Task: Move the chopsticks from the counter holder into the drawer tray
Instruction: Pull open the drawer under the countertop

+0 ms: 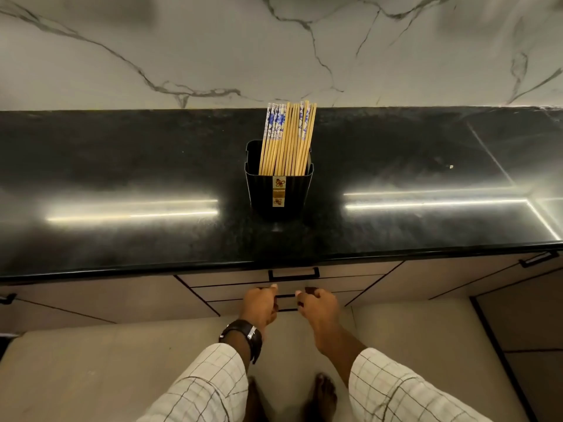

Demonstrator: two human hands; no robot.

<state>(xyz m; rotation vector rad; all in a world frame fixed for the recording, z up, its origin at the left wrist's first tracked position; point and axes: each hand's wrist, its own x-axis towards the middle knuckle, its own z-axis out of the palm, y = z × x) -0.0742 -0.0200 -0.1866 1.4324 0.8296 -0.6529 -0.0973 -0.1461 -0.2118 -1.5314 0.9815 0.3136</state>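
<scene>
Both hands curl around one drawer handle [286, 296], left hand [261, 304] and right hand [316, 303] side by side. Beyond them on the counter [122, 166], chopsticks [288, 138] stand in a black holder [278, 190]; the drawer tray is unseen.

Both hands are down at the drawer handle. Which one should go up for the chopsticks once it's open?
Probably right: the right hand only rests at the handle, while the left hand is wrapped on it. Chopsticks stand centred.

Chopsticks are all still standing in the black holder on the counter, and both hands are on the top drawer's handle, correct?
Not quite. The head view shows the left hand and right hand on the second drawer's handle, below the top drawer's handle. The chopsticks do stand in the black holder.
</scene>
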